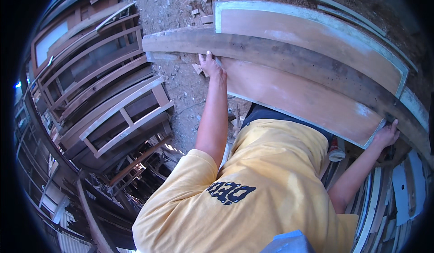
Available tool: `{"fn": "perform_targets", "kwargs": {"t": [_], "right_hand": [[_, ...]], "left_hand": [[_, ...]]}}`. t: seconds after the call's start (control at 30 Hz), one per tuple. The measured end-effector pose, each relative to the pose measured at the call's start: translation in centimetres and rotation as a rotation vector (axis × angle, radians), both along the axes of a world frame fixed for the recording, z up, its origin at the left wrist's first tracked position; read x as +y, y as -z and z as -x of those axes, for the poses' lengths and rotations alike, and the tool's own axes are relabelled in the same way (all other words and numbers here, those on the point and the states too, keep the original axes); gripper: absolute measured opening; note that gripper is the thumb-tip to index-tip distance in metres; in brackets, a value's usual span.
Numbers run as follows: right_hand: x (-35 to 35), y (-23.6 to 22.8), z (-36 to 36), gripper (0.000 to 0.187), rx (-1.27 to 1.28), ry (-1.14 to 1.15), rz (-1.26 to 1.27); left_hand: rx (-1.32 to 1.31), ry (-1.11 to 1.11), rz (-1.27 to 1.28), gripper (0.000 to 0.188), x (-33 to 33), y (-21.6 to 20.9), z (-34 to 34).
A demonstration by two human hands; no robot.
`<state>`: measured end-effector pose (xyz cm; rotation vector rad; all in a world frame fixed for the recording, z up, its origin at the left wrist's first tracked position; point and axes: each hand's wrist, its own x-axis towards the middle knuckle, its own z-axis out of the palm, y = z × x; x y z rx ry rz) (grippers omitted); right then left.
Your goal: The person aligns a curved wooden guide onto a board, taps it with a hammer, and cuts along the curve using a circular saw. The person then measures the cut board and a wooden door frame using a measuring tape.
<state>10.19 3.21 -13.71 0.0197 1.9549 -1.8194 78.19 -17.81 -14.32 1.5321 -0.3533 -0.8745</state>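
Across the upper right of the head view, a long, dark-brown weathered wood plank crosses over a reddish-tan flat panel w/ pale, chalky edging. L hand, part-curled, is at the plank's lower edge, upper centre; R hand, half-open, is at the same edge, far right. Some fingers hidden, so can't tell if either's closed on it. Prob. best: hands wide apart, even pressure, no twisting or scuffing. Plank's speckled, rough-looking; panel smoother, w/ whitish smears.
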Motion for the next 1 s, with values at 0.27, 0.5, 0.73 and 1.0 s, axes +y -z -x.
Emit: {"fn": "perform_targets", "kwargs": {"t": [0.27, 0.5, 0.73, 1.0], "right_hand": [[-1.1, -1.0, -1.2, 0.03, 0.005, 0.048, -0.028], [-0.8, -0.7, -0.8, 0.027, 0.002, 0.023, 0.018], [-0.4, -0.7, -0.5, 0.034, -0.002, 0.003, 0.04], [-1.0, -1.3, -1.3, 0.035, -0.001, 0.002, 0.055]], "left_hand": [[0.001, -0.006, 0.001, 0.056, 0.2, 0.1, -0.4], [-0.064, 0.044, -0.017, 0.043, 0.0, 0.4, -0.5], [-0.007, 0.03, -0.01, 0.051, 0.1, 0.1, -0.1], [-0.013, 0.027, -0.005, 0.052, 0.3, -0.3, -0.2]]}}
